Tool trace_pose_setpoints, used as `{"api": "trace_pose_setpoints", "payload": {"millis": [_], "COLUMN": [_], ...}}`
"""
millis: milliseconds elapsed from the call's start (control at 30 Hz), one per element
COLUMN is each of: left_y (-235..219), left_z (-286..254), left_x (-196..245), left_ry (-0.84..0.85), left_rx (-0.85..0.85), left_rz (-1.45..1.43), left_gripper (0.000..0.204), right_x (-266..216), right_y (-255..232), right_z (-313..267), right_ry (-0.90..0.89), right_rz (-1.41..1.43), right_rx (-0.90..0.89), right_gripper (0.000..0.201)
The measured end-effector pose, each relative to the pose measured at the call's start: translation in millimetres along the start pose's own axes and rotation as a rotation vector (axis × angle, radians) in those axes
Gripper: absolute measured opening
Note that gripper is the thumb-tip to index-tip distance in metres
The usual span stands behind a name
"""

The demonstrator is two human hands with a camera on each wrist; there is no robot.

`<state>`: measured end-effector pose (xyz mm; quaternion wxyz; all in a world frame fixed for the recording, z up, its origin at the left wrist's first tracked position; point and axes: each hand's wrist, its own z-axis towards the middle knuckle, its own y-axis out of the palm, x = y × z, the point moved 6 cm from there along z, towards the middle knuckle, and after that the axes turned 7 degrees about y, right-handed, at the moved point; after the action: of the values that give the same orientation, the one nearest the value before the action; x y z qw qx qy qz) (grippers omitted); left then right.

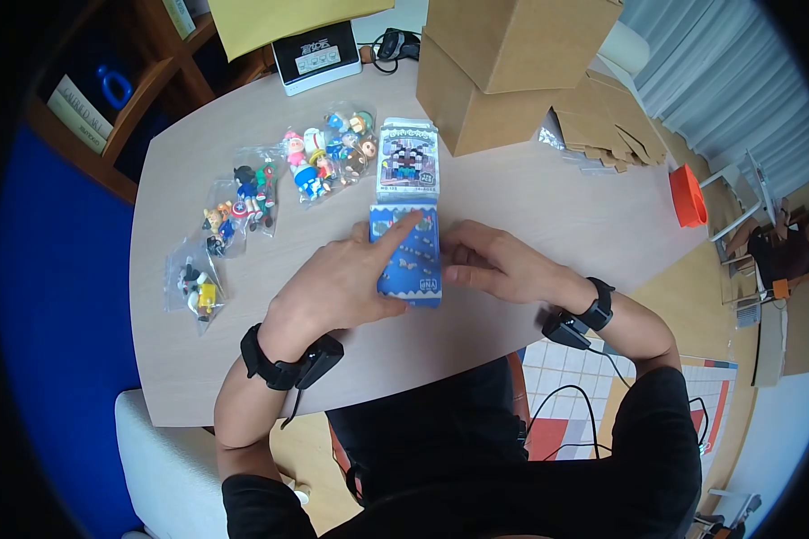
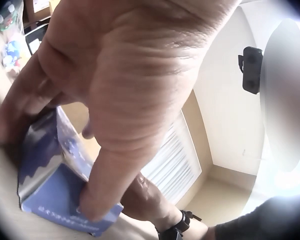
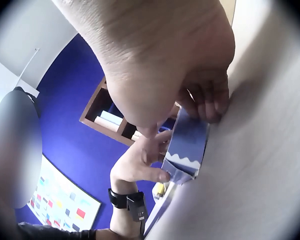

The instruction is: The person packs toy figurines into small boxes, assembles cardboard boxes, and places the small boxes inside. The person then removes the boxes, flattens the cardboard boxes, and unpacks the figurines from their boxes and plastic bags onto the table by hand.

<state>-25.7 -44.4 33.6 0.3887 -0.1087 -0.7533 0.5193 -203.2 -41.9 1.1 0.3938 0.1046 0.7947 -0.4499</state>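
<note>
A blue box [image 1: 413, 260] lies on the table [image 1: 189, 377] in front of the person, its long sides running away from the body. At its near end, the thumb of the left hand [image 1: 333, 278] presses on the end flap [image 2: 60, 200], while the other fingers reach along the box and its left side, so that hand has the box in its grasp. The right hand [image 1: 503, 262] is at the opposite long side, its fingers loosely bent and touching the box low down; it looks relaxed rather than clenched, and it lifts nothing.

The step in hand looks like steadying the box and working its near end. Whether that flap is being opened or tucked in, one cannot tell. The next move seems to call for the right hand to brace the side lightly while the left thumb guides the flap, with little force, since thin card creases easily.

Just past the blue box lies a white picture box [image 1: 409, 162]; whether the two touch is unclear. Bagged figurines [image 1: 310, 182] lie to the left, near that picture box. Farther off stand brown cardboard boxes [image 1: 494, 112], with flattened cardboard [image 1: 602, 117] on their right.
</note>
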Motion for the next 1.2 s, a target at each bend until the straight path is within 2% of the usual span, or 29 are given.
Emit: {"api": "trace_pose_setpoints", "payload": {"millis": [67,100,167,200,267,300,333,367,400,467,500,567,633,700,733,800,833,900,1033,1100,1133,1200], "left_y": [-6.9,-10.7,-19.7,-27.4,-35.6,-46.9,-56.3,-56.5,-54.6,-46.9,-40.9,-43.5,-48.9,-62.0,-63.5,-71.3,-71.2,-76.3,-87.0,-88.8,-91.5,-94.0], "left_z": [-2.0,-3.8,-8.3,-11.2,-8.7,-1.4,5.5,15.7,23.0,36.1,40.5,34.9,29.5,25.9,29.3,37.6,45.7,61.8,106.9,128.8,136.3,145.4], "left_x": [1.7,3.4,9.5,14.6,14.7,11.8,8.7,-0.6,-7.7,-25.7,-34.9,-35.2,-30.3,-21.4,-18.7,-5.5,-3.1,7.2,6.7,4.9,5.6,0.5], "left_ry": [-0.041,-0.049,-0.057,-0.062,-0.058,0.004,0.069,0.056,0.063,0.005,-0.020,-0.032,-0.044,-0.070,-0.072,0.115,0.106,0.282,0.236,0.236,0.234,0.268], "left_rx": [0.026,0.049,0.077,0.141,0.207,0.353,0.501,0.550,0.562,0.471,0.425,0.466,0.487,0.503,0.507,0.629,0.630,0.775,0.833,0.801,0.805,0.889], "left_rz": [0.011,-0.015,-0.039,-0.041,-0.040,-0.057,-0.079,-0.146,-0.151,-0.008,0.045,0.116,0.188,0.103,0.107,-0.080,-0.075,-0.178,-0.342,-0.710,-0.707,-0.934], "left_gripper": [0.094,0.095,0.097,0.096,0.095,0.094,0.092,0.082,0.082,0.072,0.065,0.064,0.062,0.061,0.061,0.064,0.064,0.067,0.068,0.078,0.078,0.080], "right_x": [-0.3,-0.4,-8.4,-12.7,-22.3,-25.0,-26.2,-24.7,-14.2,13.2,11.4,17.8,25.9,44.3,46.5,68.7,70.5,72.0,51.0,39.1,38.0,32.2], "right_y": [-0.7,0.4,-2.5,-2.5,-12.1,-14.7,-23.8,-33.7,-38.6,-44.3,-51.3,-81.3,-120.9,-162.2,-179.6,-207.0,-216.4,-226.0,-224.1,-214.9,-212.2,-206.3], "right_z": [-0.3,-1.8,-6.0,-7.0,-9.0,-3.4,2.8,6.5,14.1,34.0,31.8,14.5,-2.3,-6.4,-1.1,3.5,4.6,14.3,29.8,28.8,30.9,33.5], "right_ry": [-0.141,-0.140,-0.267,-0.268,-0.285,-0.285,-0.305,-0.325,-0.325,-0.236,-0.241,-0.257,-0.276,-0.386,-0.393,-0.264,-0.266,-0.217,-0.213,-0.209,-0.212,-0.248], "right_rz": [0.148,0.143,0.196,0.193,0.561,0.551,0.502,0.451,0.435,0.488,0.473,0.603,0.574,0.681,0.682,0.985,0.991,1.034,1.063,1.010,1.010,0.895], "right_rx": [0.085,0.085,0.142,0.143,0.230,0.236,0.326,0.411,0.412,0.370,0.368,0.601,0.934,1.162,1.160,1.325,1.316,1.170,1.021,0.955,0.951,0.950], "right_gripper": [0.049,0.049,0.060,0.060,0.060,0.060,0.058,0.056,0.056,0.048,0.048,0.037,0.028,0.031,0.031,0.047,0.047,0.057,0.061,0.064,0.064,0.061]}}
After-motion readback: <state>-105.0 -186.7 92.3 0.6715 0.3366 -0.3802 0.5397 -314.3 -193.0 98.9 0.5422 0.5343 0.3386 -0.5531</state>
